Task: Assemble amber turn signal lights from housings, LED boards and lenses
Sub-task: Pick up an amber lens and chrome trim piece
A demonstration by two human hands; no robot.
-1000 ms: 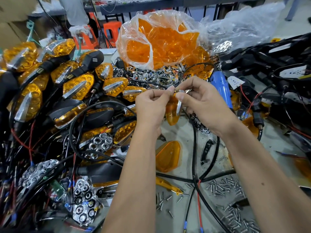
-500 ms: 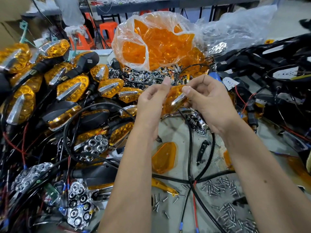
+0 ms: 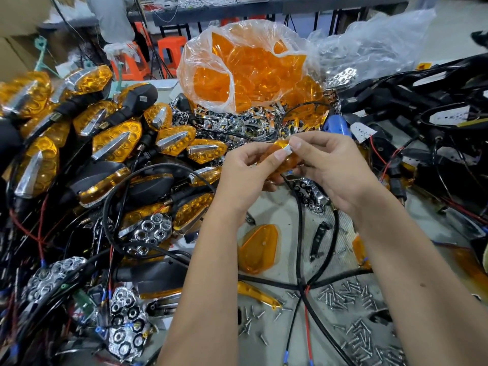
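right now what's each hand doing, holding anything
Left hand: pinching the amber lens.
Right hand: pinching the same lens at its chrome strip.

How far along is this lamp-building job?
Done: a big heap of finished amber turn signal lights. In hand: the left hand and right hand both pinch one amber lens with a chrome strip. Left: a clear plastic bag of amber lenses, loose chrome reflectors and small steel screws.

no readable text anywhere, small white sticker (image 3: 142, 98) on black housing too blurred to read, white tags (image 3: 362, 131) on wires showed only illegible dots
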